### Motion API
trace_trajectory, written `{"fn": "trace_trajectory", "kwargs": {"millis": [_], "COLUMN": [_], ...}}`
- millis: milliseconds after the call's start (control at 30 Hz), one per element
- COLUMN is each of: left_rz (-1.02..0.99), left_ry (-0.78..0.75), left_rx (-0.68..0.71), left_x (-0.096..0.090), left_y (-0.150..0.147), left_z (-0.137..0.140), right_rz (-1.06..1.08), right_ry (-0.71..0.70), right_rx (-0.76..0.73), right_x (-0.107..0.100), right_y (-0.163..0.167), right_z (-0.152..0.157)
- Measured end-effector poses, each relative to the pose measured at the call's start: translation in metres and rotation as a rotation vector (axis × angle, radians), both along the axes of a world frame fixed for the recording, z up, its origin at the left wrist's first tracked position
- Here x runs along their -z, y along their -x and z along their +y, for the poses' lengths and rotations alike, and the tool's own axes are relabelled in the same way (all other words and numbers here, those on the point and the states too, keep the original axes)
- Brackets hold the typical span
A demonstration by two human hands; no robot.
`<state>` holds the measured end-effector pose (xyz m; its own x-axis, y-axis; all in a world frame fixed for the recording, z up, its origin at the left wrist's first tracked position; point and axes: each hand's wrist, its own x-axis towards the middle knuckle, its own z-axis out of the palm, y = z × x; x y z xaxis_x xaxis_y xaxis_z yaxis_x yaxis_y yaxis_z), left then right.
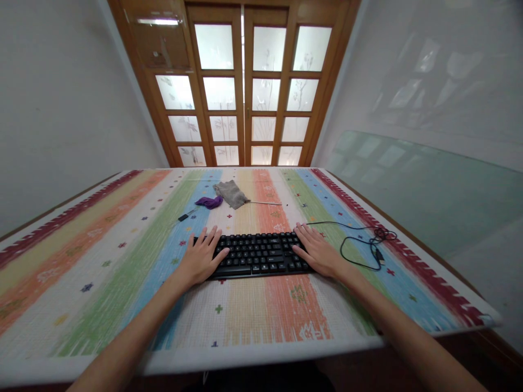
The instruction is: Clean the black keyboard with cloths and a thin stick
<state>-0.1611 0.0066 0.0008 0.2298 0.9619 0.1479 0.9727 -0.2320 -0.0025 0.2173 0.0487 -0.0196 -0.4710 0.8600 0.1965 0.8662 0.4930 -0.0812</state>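
A black keyboard (257, 254) lies flat on the striped tablecloth (245, 316), its long side toward me. Over its left end rests my left hand (202, 255), fingers spread forward and thumb pointing inward across the keys. My right hand (316, 251) lies on the right end in the same way, fingers apart and thumb on the keys. Both palms cover the ends of the keyboard. From behind the right hand a black cable (347, 238) runs out to the right, loosely coiled, with its USB plug (379, 256) on the cloth.
Beyond the keyboard lie a grey knitted cloth (231, 193), a purple bundle (209, 203) and a thin rod (265, 203). A small item with a black end (183, 216) is left of them. Wooden doors (245, 81) with glass panes stand past the table.
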Motion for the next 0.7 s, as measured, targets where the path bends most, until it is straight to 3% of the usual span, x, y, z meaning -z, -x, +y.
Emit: {"fn": "trace_trajectory", "kwargs": {"millis": [700], "left_rz": [-0.067], "left_ry": [-0.025], "left_rx": [0.059], "left_x": [0.0024], "left_y": [0.0026], "left_z": [0.0018], "right_rz": [-0.014], "right_ry": [-0.048], "right_rx": [0.018], "right_x": [-0.0016], "right_y": [0.0038], "right_z": [-0.0053]}}
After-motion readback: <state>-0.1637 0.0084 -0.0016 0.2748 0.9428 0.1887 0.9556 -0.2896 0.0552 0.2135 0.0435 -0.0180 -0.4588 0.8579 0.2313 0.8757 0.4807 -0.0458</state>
